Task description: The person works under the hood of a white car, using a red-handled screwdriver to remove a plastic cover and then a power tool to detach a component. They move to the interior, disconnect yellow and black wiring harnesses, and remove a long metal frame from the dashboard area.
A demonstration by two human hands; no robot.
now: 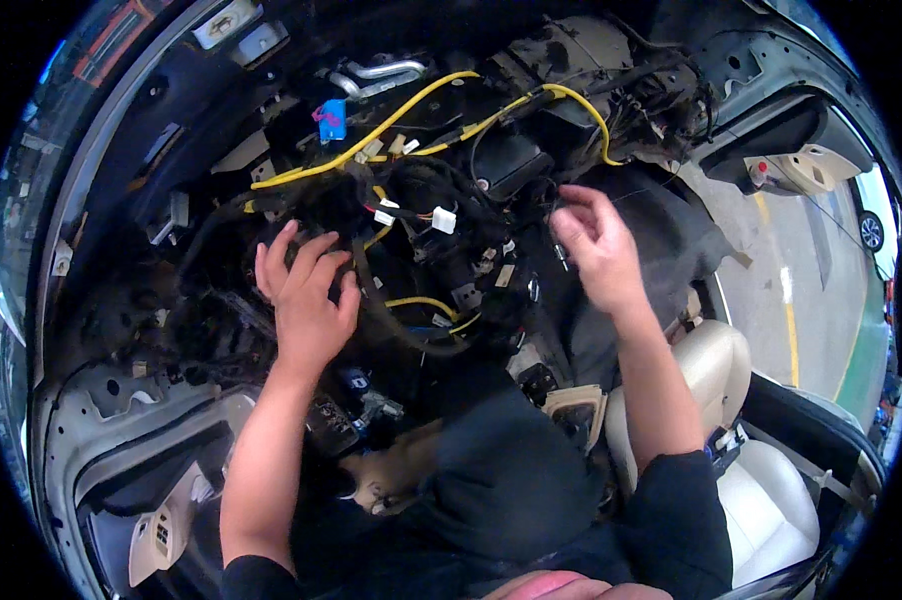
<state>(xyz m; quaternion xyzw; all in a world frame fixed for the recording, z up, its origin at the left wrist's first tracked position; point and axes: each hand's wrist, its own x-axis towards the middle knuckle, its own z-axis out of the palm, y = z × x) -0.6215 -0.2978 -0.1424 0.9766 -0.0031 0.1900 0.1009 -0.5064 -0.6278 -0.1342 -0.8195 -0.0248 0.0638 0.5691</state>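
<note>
My left hand [311, 300] reaches over the dark wiring on the left, fingers spread and bent, with nothing visible in its grasp. My right hand [603, 255] is at the right of the stripped dashboard space, its thumb and fingers curled toward each other around something dark that I cannot make out. Just below its thumb shows a small shiny metal piece [561, 258]; whether it belongs to what the fingers hold is unclear. Between the hands lies a black wiring harness with a white connector [444, 220]. Yellow-wrapped cable [386, 125] runs across the far side.
A blue connector [332, 120] and bent metal pipes [381, 76] sit at the far side. A black box [511, 163] is left of my right hand. Beige seat [726, 390] at right; open doors with beige panels [161, 530] stand on both sides.
</note>
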